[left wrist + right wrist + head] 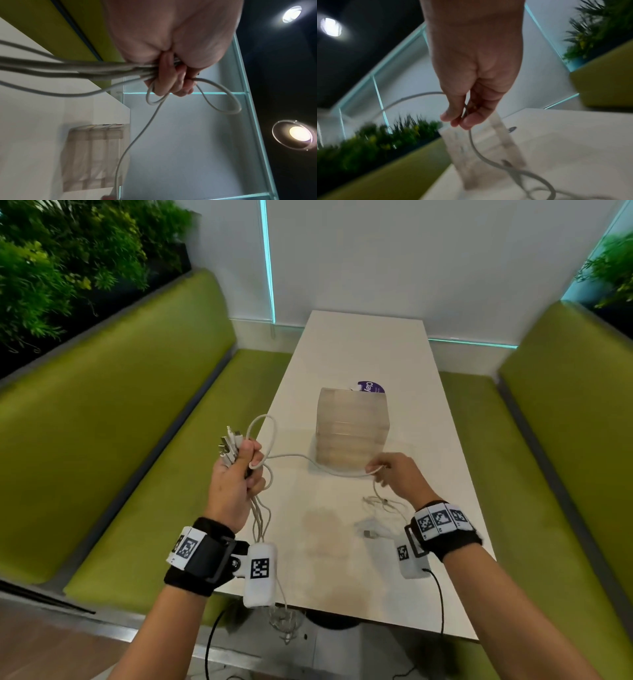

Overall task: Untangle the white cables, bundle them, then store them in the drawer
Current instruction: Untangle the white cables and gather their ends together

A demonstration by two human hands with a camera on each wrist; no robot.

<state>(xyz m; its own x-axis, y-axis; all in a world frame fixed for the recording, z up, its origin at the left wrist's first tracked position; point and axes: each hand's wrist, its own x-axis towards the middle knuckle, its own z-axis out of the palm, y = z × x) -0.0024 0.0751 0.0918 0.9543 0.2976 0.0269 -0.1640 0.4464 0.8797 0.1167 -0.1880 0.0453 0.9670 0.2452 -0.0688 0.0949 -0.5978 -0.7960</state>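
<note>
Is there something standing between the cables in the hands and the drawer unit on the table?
Nothing visible blocks the way. The left hand grips the white cables, the right hand pinches one strand, and the translucent drawer unit stands just beyond them on bare table. Its drawers look closed.

Black wristbands (445,534), checkered marker tags (187,546), white wrist cameras (259,573), black cords (440,599)

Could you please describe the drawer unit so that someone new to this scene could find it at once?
Start at the long white table between the green benches. The drawer unit stands near its middle, beyond both hands. It is the only boxy, translucent thing there, with stacked drawers showing through its frosted front.
</note>
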